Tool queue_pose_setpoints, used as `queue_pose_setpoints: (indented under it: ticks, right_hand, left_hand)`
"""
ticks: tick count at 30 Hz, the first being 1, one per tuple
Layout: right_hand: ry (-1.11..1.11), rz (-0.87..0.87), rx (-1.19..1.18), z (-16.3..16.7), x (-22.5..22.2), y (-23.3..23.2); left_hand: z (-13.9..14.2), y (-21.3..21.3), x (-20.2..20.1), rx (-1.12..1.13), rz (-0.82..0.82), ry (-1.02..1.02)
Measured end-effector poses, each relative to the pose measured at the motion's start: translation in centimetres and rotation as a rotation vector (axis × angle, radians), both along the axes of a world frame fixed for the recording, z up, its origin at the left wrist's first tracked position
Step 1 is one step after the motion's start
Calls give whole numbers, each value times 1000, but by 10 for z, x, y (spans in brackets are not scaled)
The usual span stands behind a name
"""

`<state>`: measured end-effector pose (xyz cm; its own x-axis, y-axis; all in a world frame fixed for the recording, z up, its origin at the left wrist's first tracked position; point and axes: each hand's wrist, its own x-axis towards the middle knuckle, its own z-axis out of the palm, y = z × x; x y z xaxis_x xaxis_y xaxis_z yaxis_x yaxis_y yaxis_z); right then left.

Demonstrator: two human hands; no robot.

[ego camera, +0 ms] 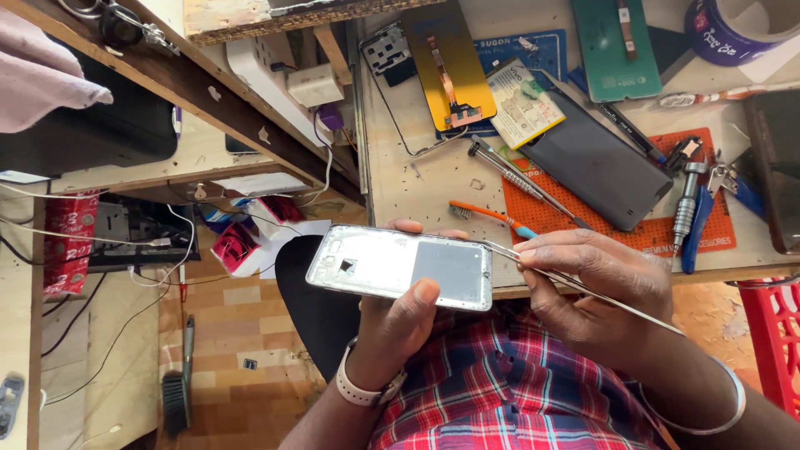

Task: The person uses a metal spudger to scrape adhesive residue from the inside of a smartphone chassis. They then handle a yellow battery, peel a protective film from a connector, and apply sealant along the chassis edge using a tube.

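My left hand holds an opened silver phone frame flat in front of my chest, thumb pressed on its lower edge. My right hand grips long metal tweezers, whose tips touch the frame's right end. On the bench lie a dark phone back cover, a yellow-backed display panel, a white battery, an orange-and-blue toothbrush and a metal screwdriver.
An orange work mat lies at the bench's front edge, with a blue-handled tool on it. A teal phone panel and a tape roll sit at the back. A brush lies on the tiled floor beside cables and red boxes.
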<state>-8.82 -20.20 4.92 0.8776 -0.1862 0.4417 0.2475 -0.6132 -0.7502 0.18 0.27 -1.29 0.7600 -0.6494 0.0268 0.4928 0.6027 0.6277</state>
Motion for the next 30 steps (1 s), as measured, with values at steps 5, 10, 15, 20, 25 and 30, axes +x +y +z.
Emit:
queue_pose_setpoints:
  ticks: [5, 10, 15, 20, 25, 30]
  right_hand:
    - [-8, 17, -20, -1, 1, -2]
    - [4, 45, 4, -1, 0, -4]
    - [-2, 80, -11, -2, 0, -6]
    - [9, 68, -10, -1, -1, -6]
    - [20, 19, -38, 0, 2, -3]
    - [38, 11, 48, 1, 9, 5]
  left_hand:
    - [1, 0, 1, 6, 3, -6]
    - [1, 0, 1, 18, -5, -7]
    - [2, 0, 1, 19, 0, -16]
    - [2, 0, 1, 17, 1, -10]
    - [4, 0, 2, 64, -33, -26]
    - [8, 1, 2, 82, -51, -17]
